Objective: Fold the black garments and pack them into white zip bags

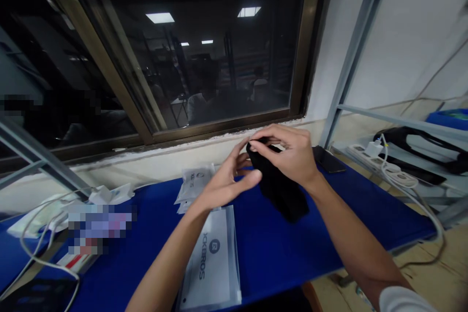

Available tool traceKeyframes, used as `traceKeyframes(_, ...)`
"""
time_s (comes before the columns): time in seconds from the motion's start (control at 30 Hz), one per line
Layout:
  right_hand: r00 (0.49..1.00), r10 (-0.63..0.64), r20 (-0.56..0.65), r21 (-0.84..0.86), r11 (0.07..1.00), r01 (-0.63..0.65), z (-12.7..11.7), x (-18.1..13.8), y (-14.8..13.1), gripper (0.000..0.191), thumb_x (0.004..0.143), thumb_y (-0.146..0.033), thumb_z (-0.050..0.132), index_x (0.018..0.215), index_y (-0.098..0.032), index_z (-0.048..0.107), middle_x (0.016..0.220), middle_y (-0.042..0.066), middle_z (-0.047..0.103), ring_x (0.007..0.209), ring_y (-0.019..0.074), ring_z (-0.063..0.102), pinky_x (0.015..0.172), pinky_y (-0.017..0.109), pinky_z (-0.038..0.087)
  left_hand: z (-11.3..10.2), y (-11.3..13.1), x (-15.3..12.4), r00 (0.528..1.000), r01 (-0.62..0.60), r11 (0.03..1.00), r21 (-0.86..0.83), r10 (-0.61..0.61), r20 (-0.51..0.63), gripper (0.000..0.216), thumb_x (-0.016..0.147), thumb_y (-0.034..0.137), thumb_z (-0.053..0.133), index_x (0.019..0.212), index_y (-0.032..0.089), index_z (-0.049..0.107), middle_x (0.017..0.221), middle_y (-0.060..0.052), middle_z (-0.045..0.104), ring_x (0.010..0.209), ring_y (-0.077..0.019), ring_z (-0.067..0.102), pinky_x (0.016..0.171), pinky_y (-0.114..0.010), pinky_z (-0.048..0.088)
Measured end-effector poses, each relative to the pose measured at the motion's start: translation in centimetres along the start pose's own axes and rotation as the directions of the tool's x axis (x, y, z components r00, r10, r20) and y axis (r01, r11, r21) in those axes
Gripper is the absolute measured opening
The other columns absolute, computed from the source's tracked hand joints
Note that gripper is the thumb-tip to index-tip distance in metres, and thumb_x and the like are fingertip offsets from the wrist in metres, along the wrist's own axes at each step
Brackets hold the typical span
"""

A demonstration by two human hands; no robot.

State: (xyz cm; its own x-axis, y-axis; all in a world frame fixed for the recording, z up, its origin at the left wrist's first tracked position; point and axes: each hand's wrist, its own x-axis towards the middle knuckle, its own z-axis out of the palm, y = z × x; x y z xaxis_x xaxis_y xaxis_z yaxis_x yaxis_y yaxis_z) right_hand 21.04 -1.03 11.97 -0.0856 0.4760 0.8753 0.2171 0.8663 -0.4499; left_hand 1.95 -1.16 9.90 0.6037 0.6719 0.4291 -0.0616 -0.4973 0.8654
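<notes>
A length of black cloth [283, 195], sock-like in shape, hangs down over the blue table from between both hands. My right hand [287, 148] pinches its upper end with thumb and forefinger. On the other side, my left hand [234, 180] holds the cloth's left edge; the fingers curl at that edge and the thumb lies across the front, with part of the grip hidden. Beneath my left forearm lies a clear zip bag [219, 258] with a printed logo. Several smaller printed bags [195, 183] are stacked farther back.
A blue-covered table [285, 258] stands against the window wall. Power strips and white cables [54, 224] run along its left side. A dark phone [330, 160] lies at the back right. Metal frame posts [353, 53] rise at both ends, with a shelf bearing chargers [380, 153] on the right.
</notes>
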Motion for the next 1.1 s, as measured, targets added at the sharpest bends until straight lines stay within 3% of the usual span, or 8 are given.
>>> traceKeyframes(0.17,0.991,0.093,0.100,0.013,0.995,-0.095,-0.3,0.2,0.4,0.017,0.089,-0.028,0.071,0.105,-0.024,0.075,0.105,0.005,0.074,0.094,0.0217,0.075,0.086,0.036,0.066,0.9,-0.4,0.2,0.994,0.041,0.962,0.270,-0.011,-0.112,0.080,0.086,0.028,0.074,0.156,0.026,0.036,0.159,-0.011,0.042,0.144,-0.0309,0.043,0.113,-0.047,0.046)
traceKeyframes(0.33,0.974,0.139,-0.179,-0.114,0.980,-0.160,-2.5,0.7,0.8,0.016,0.088,-0.034,0.073,0.098,-0.022,0.076,0.083,0.004,0.075,0.075,0.0223,0.076,0.077,0.037,0.065,-3.2,0.0,-0.1,0.985,0.159,0.788,0.595,-0.084,-0.152,0.043,0.084,0.017,0.064,0.126,0.022,0.071,0.126,-0.009,0.072,0.119,-0.0309,0.066,0.102,-0.048,0.054)
traceKeyframes(0.6,0.900,0.000,-0.436,-0.345,0.924,-0.167,-6.9,1.5,2.6,0.010,0.086,-0.033,0.075,0.087,-0.024,0.077,0.081,0.002,0.073,0.072,0.0172,0.066,0.069,0.032,0.055,-8.9,1.8,-1.5,0.959,0.189,0.814,0.549,-0.034,-0.281,0.026,0.082,0.041,0.077,0.099,0.023,0.082,0.100,-0.008,0.080,0.098,-0.0311,0.075,0.089,-0.042,0.060)
traceKeyframes(0.77,0.889,0.172,-0.424,-0.126,0.961,-0.246,-9.0,1.2,2.7,0.015,0.082,-0.038,0.079,0.084,-0.024,0.074,0.067,0.000,0.067,0.056,0.0156,0.060,0.051,0.029,0.049,-10.5,3.1,-3.4,0.972,0.093,0.895,0.437,0.013,-0.234,0.019,0.077,0.040,0.083,0.081,0.021,0.082,0.086,-0.008,0.077,0.080,-0.0244,0.072,0.070,-0.032,0.058)
traceKeyframes(0.93,0.819,0.527,-0.229,0.216,0.848,-0.485,-8.6,1.4,3.9,0.021,0.073,-0.038,0.086,0.083,-0.024,0.074,0.066,0.001,0.069,0.049,0.0156,0.059,0.040,0.026,0.044,-9.4,1.4,-2.0,0.824,0.032,0.993,0.114,0.039,-0.565,0.027,0.070,0.042,0.087,0.088,0.023,0.078,0.077,-0.002,0.073,0.064,-0.0152,0.064,0.058,-0.025,0.051)
traceKeyframes(1.03,0.743,0.654,-0.142,0.298,0.744,-0.598,-7.8,1.9,6.6,0.023,0.069,-0.035,0.087,0.084,-0.022,0.075,0.060,-0.003,0.066,0.044,0.0120,0.055,0.037,0.022,0.040,-7.6,-0.5,0.0,0.642,0.090,0.946,0.312,0.184,-0.744,0.023,0.078,0.033,0.079,0.097,0.021,0.076,0.098,-0.004,0.074,0.085,-0.0170,0.067,0.073,-0.026,0.053)
traceKeyframes(1.07,0.739,0.664,-0.113,0.309,0.731,-0.609,-7.5,2.1,7.4,0.023,0.069,-0.034,0.086,0.086,-0.022,0.075,0.057,-0.005,0.063,0.042,0.0108,0.054,0.037,0.021,0.040,-6.9,-0.8,0.5,0.618,0.100,0.913,0.395,0.254,-0.744,0.019,0.082,0.032,0.075,0.096,0.020,0.075,0.102,-0.005,0.073,0.090,-0.0175,0.067,0.075,-0.026,0.053)
traceKeyframes(1.1,0.743,0.664,-0.087,0.321,0.724,-0.610,-7.2,2.3,8.0,0.022,0.071,-0.032,0.085,0.088,-0.023,0.075,0.056,-0.006,0.062,0.042,0.0104,0.054,0.038,0.021,0.042,-5.9,-0.9,0.7,0.656,0.100,0.888,0.449,0.281,-0.701,0.018,0.086,0.033,0.070,0.098,0.020,0.074,0.102,-0.006,0.073,0.091,-0.0180,0.067,0.076,-0.027,0.053)
